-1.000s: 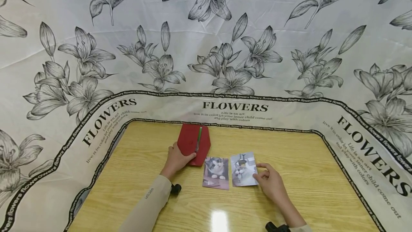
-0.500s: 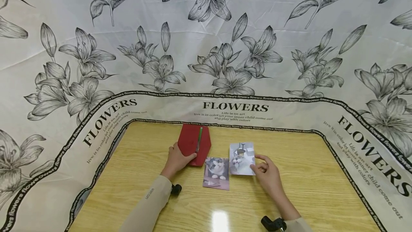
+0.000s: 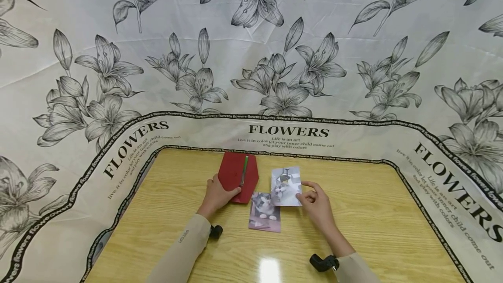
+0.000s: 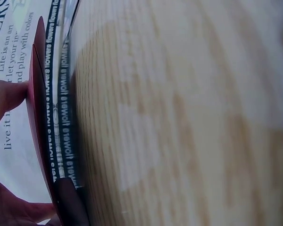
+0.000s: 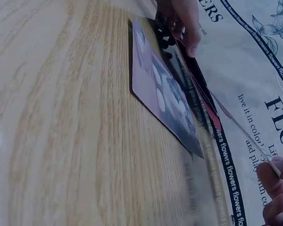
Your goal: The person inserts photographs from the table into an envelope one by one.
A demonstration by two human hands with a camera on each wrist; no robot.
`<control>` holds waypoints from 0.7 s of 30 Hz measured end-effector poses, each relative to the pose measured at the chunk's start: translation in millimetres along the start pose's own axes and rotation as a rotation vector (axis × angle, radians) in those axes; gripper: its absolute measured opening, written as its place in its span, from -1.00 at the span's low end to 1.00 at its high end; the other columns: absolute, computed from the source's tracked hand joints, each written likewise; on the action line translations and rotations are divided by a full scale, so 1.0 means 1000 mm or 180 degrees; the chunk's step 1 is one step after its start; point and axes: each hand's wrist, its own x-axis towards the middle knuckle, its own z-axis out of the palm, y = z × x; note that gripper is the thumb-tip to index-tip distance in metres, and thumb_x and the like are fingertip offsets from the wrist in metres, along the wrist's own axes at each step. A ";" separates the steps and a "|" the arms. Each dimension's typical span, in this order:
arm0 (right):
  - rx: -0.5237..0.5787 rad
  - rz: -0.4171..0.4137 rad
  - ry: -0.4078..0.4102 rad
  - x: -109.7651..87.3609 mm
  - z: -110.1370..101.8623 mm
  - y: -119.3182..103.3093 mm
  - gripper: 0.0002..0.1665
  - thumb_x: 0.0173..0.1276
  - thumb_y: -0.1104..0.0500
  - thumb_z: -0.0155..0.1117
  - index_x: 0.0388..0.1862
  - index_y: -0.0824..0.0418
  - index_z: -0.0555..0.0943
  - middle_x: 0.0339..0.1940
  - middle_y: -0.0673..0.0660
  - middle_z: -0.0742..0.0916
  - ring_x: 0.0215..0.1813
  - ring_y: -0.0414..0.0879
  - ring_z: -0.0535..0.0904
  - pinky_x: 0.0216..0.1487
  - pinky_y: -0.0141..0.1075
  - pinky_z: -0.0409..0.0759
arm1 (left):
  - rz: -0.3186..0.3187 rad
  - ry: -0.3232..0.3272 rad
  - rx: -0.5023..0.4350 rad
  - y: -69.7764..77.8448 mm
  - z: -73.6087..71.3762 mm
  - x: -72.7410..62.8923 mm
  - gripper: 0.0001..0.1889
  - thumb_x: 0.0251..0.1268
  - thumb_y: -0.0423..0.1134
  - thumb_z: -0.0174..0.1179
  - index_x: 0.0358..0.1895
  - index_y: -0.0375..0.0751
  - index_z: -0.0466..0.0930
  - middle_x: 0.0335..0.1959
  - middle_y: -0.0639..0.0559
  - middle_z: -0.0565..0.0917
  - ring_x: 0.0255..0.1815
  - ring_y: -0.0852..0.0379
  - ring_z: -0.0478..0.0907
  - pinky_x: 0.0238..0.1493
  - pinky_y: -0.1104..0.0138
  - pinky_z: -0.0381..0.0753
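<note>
A red envelope (image 3: 232,176), with a narrow green-and-grey strip (image 3: 244,171) showing along a slit, is at the back left-centre of the table. My left hand (image 3: 218,195) grips it near its lower left, thumb on its face; in the left wrist view the envelope (image 4: 36,113) appears edge-on between thumb and fingers. With thumb and forefinger, my right hand (image 3: 317,204) pinches the right edge of a photo of a cat near a dark stand (image 3: 285,187). That photo is raised, overlapping the top corner of a second cat photo (image 3: 265,217), which lies on the table.
The wood-grain table (image 3: 373,222) is bounded at the back and sides by a white flower-printed cloth (image 3: 212,132). A black wrist camera (image 3: 323,263) sits at the right wrist, another black camera (image 3: 215,231) at the left.
My right hand has lifted its photo and carried it left and away from me, over the second photo's corner, towards the envelope. The left hand has stayed put on the envelope.
</note>
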 end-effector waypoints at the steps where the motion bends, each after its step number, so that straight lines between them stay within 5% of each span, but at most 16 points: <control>1: 0.0006 -0.0008 -0.0010 0.001 0.001 -0.001 -0.47 0.49 0.30 0.46 0.39 0.22 0.58 -0.39 0.18 0.79 -0.48 -0.23 0.49 -0.45 -0.39 0.43 | -0.0007 0.0001 -0.0011 0.000 0.000 0.000 0.15 0.23 0.20 0.52 0.60 -0.51 0.10 0.26 -0.43 0.40 0.19 -0.27 0.52 0.22 -0.15 0.62; 21: 0.0272 -0.0113 -0.0149 0.035 0.042 -0.014 -0.46 0.48 0.33 0.45 0.39 0.33 0.56 -0.37 0.29 0.79 -0.47 -0.23 0.50 -0.43 -0.40 0.44 | -0.0008 0.0007 -0.0033 0.000 -0.001 -0.001 0.12 0.24 0.18 0.53 0.58 -0.50 0.13 0.24 -0.40 0.41 0.16 -0.24 0.51 0.22 -0.13 0.62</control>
